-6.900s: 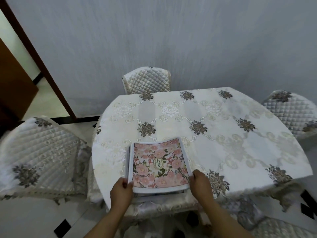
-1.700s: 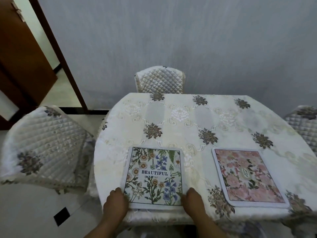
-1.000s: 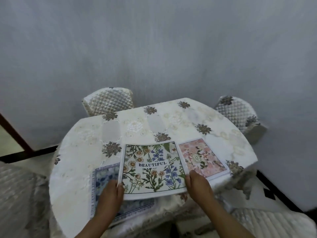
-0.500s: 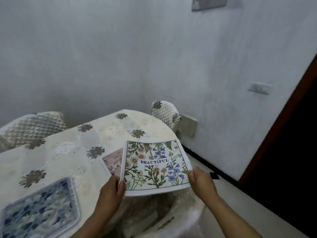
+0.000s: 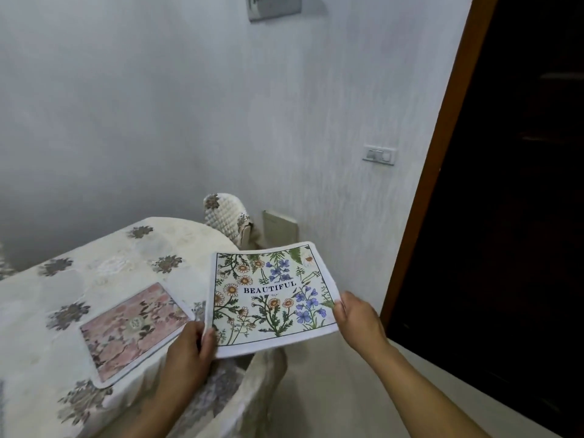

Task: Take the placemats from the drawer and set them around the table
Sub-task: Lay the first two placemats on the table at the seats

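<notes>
I hold a white placemat [image 5: 268, 295] printed with wild flowers and the word BEAUTIFUL in the air, beyond the right end of the table [image 5: 104, 257]. My left hand [image 5: 189, 349] grips its near left corner and my right hand [image 5: 360, 320] grips its near right corner. Whether more mats lie under it I cannot tell. A pink floral placemat [image 5: 136, 330] lies flat on the tablecloth near the table's near edge, just left of my left hand.
A quilted chair [image 5: 226, 216] stands at the table's far right end by the wall. Another chair's back [image 5: 252, 387] is right below the held mat. A dark doorway [image 5: 505, 216] with a brown frame fills the right side. Pale floor lies between.
I have turned further right along the table with the BEAUTIFUL mat in both hands. The blue mat has left the view, and the pink mat now lies to my left.
</notes>
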`<state>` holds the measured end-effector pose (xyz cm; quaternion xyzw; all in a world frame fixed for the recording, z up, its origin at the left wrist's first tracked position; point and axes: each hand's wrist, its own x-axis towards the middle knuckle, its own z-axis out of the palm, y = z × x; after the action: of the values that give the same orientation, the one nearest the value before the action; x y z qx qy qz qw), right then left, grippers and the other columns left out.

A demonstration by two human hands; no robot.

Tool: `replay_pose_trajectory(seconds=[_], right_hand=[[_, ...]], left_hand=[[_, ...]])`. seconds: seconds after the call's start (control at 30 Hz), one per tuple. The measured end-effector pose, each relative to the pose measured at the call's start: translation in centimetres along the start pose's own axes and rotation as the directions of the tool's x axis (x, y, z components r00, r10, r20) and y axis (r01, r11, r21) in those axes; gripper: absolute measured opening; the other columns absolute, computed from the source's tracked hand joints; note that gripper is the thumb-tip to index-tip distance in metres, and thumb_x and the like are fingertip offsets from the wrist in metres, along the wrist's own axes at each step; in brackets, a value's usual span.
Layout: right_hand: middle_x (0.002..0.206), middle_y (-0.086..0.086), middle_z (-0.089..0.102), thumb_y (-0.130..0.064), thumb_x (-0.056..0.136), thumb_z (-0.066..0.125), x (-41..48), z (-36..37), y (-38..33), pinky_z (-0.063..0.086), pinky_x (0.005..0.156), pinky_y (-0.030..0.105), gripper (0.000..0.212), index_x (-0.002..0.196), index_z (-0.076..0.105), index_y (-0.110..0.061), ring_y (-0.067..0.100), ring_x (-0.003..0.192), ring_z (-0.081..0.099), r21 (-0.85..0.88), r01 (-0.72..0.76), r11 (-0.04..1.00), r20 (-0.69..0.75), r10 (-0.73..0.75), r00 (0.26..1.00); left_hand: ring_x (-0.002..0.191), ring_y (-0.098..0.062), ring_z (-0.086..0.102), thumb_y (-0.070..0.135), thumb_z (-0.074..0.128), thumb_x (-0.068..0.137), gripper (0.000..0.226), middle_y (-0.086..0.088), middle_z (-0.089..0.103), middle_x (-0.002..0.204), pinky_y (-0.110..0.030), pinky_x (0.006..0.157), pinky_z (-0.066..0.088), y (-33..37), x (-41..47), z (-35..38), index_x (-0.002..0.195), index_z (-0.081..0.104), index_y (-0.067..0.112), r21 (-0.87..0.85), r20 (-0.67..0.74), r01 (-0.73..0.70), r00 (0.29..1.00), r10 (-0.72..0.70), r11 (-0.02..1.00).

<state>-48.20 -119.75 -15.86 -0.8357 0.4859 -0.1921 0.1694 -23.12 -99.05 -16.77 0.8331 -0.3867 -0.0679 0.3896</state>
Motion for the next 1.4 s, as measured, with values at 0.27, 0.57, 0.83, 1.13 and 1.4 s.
replay_pose_trajectory(seconds=[0.27,0.57,0.83,1.13,1.4], right_hand=[[0.086,0.005,0.06,-0.035,0.1,0.031,10.8,-1.3,6.3,0.032,0.059,0.03,0.023,0.086,0.04,-0.02,0.019,0.066,0.046,-0.084,-0.034,0.996,0.008,0.035,0.999],[0.082,0.0,0.057,-0.038,0.1,0.031,24.7,-1.2,11.1,0.034,0.055,0.03,0.026,0.085,0.044,-0.02,0.017,0.068,0.052,-0.059,-0.051,0.997,0.012,0.052,0.999],[0.076,-0.001,0.054,-0.036,0.098,0.038,39.7,3.5,12.3,0.034,0.057,0.032,0.026,0.079,0.043,-0.02,0.018,0.066,0.049,0.038,0.096,0.995,0.098,-0.099,0.99],[0.075,0.002,0.057,-0.035,0.099,0.038,58.2,9.6,6.6,0.034,0.056,0.033,0.028,0.077,0.046,-0.02,0.019,0.063,0.049,0.147,0.46,0.876,0.257,-0.483,0.837],[0.072,-0.002,0.056,-0.04,0.097,0.039,68.3,19.2,-4.0,0.045,0.055,0.034,0.025,0.078,0.045,-0.024,0.017,0.061,0.053,0.254,0.612,0.749,0.342,-0.661,0.668]], left_hand=[[0.059,-0.013,0.055,0.025,0.062,0.091,0.015,0.003,0.061,0.067,-0.026,0.051,0.038,5.1,9.4,8.5,0.08,0.054,0.02,-0.069,0.022,-0.002,1.0,0.004,0.998],[0.06,-0.012,0.056,0.026,0.061,0.092,0.021,0.005,0.061,0.065,-0.027,0.052,0.039,9.0,21.7,15.7,0.075,0.049,0.026,-0.104,0.08,0.035,0.996,-0.027,0.994],[0.06,-0.013,0.056,0.028,0.06,0.092,0.02,0.003,0.061,0.064,-0.028,0.053,0.039,9.1,30.4,19.9,0.076,0.05,0.022,-0.054,-0.06,0.175,0.982,-0.178,0.983],[0.061,-0.011,0.055,0.028,0.059,0.092,0.018,0.003,0.06,0.065,-0.026,0.053,0.038,10.1,36.0,22.3,0.078,0.051,0.02,-0.076,-0.368,0.444,0.82,-0.439,0.893],[0.057,-0.016,0.054,0.028,0.061,0.092,0.02,-0.002,0.057,0.061,-0.031,0.054,0.04,5.0,42.4,20.7,0.077,0.05,0.019,-0.123,-0.548,0.595,0.627,-0.554,0.794]])
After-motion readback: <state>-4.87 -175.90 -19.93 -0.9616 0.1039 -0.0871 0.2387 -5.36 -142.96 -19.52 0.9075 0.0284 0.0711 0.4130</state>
